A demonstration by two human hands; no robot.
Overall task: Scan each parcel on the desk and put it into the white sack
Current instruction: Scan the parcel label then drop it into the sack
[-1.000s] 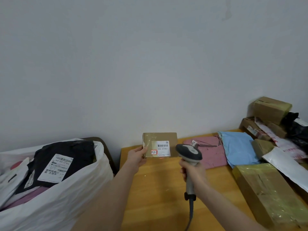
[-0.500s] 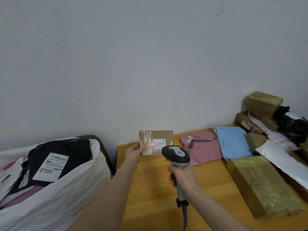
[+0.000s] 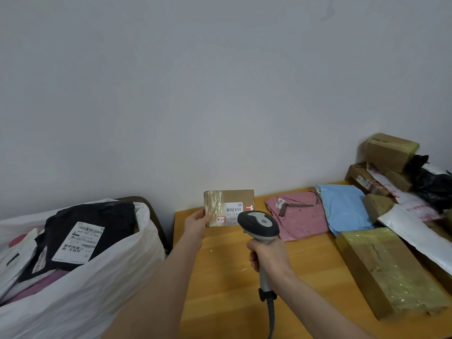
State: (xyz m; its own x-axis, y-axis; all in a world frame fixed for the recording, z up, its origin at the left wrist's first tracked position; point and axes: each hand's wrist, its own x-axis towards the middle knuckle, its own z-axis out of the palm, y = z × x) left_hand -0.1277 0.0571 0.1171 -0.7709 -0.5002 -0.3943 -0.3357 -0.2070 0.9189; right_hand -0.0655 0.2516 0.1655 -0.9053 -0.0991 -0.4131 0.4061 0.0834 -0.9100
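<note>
The left hand (image 3: 197, 225) is gripping a small box (image 3: 228, 206) by its left edge, with the thumb lying on the taped front and the other fingers hidden behind the cardboard. The box is standing upright over the far left part of the desk (image 3: 227, 277), its label (image 3: 233, 211) facing the camera. Whether its lower edge is touching the wood is hard to tell. The right hand (image 3: 267, 256) is wrapping its fingers round the handle of a scanner (image 3: 258, 222), whose grey head is pointing at the box and covering the label's lower right corner. A short red line of light (image 3: 249, 207) is showing at the label's right edge. Most of the print is too small to read. The scanner's cable (image 3: 270, 319) is running off the bottom edge.

Left of the desk, the white sack (image 3: 97, 285) is standing open and is being cut off at the left and bottom. A black parcel (image 3: 97, 221) with a white label is lying on top inside it, hiding much of what lies beneath.

On the desk, a pink bag (image 3: 298, 216) is lying beside a blue bag (image 3: 344, 206) that is overlapping its right edge. Nearer the camera, a long taped box (image 3: 381, 267) is lying just beside a white bag (image 3: 415, 236) that is running out of view on the right. Behind them, a brown box (image 3: 391, 151) is topping a pile of parcels, and a black bag (image 3: 433, 184) is partly cut off
</note>
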